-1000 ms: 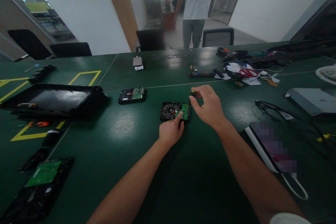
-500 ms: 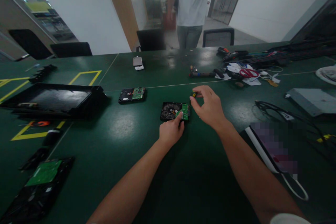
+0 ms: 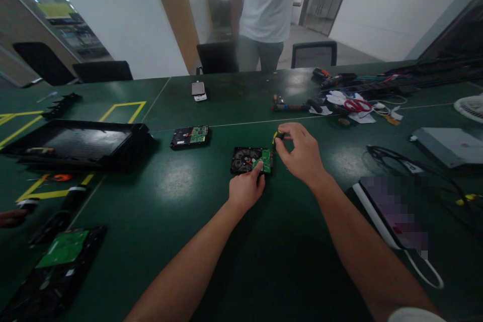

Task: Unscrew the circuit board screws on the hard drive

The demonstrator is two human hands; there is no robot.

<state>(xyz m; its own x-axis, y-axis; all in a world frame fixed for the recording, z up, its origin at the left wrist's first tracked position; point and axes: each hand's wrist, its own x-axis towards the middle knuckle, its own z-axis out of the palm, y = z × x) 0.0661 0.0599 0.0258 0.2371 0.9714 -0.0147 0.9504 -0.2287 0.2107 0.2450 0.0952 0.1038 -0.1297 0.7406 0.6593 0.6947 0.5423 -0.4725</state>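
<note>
A hard drive (image 3: 243, 159) lies flat on the green table with its circuit board side up. My left hand (image 3: 246, 189) steadies it from the near edge, one finger resting on the green board and the others curled. At the drive's right end, my right hand (image 3: 301, 153) pinches a short yellow-and-black screwdriver (image 3: 278, 136) between thumb and fingers. The screwdriver's handle points up and its lower end is close to the drive's connector edge; whether the tip touches is too small to tell.
Another hard drive (image 3: 189, 136) lies to the left, and a larger one (image 3: 62, 251) at the near left. A black tray (image 3: 75, 143) sits far left. Another person's hand (image 3: 13, 217) with a dark cylindrical object enters there. Tools and cables (image 3: 354, 103) clutter the right; a person (image 3: 264, 5) stands opposite.
The screwdriver in my right hand has tilted, showing more of its handle. My left hand stays put. Another person's hand has come in at the left edge; the standing person shifted left.
</note>
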